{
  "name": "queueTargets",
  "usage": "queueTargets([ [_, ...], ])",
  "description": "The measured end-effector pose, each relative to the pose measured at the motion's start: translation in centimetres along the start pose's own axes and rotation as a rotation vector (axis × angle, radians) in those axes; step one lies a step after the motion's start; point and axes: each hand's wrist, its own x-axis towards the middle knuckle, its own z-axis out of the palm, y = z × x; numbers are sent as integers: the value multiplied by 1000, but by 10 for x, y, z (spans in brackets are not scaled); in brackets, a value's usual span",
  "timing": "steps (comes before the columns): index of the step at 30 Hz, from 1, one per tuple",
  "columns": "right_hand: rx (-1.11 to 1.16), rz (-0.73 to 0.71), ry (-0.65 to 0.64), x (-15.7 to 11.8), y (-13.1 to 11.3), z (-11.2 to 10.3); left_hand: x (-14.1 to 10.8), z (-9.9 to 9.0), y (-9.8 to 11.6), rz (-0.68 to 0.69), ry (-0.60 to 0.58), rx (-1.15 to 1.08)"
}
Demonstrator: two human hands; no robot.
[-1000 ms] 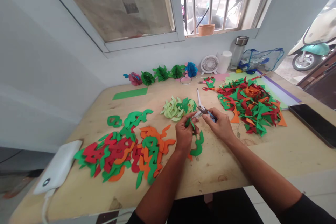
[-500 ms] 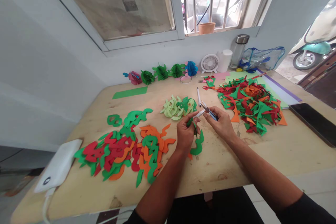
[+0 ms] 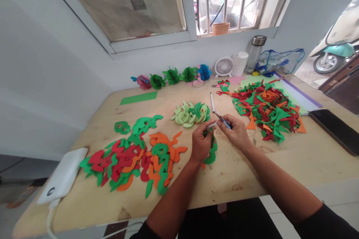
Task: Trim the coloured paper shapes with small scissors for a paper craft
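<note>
Currently R hand [image 3: 236, 130] gripping scissors [image 3: 220, 118], blades pointing away twd white pen [image 3: 212, 101] on worktop [image 3: 227, 175]; L hand [image 3: 201, 143] pinching white strip [image 3: 212, 124] w/ green paper [image 3: 208, 133] also in grip; lt-green cutouts [image 3: 183, 115] just beyond, mixed-colour scrap pile [image 3: 270, 110] to R, red/orange/green cutouts [image 3: 125, 160] to L

The left hand [image 3: 202, 142] has shifted toward 3 o'clock, covering more of the green cutout [image 3: 211, 157]; its white strip [image 3: 212, 124] has dipped toward the right hand [image 3: 235, 130].

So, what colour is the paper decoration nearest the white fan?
The paper decoration is mostly blue, as the head view shows.
</note>
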Motion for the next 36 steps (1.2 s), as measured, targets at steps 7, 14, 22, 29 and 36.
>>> queueTargets([
  [7, -49, -18, 130, 3, -7, -8, 2, 1, 0, -45, 12, 16],
  [14, -73, 18, 131, 4, -6, -10, 1, 0, -4, -16, 35, 5],
  [22, -200, -46, 147, 6, 1, -11, 1, 1, -5, 2, 18, -32],
  [29, -221, -63, 186, 6, 2, -9, 1, 4, -3, -19, 19, -61],
  [36, -178, -3, 210, 8, 4, -10, 1, 3, -3, -30, 26, -83],
])
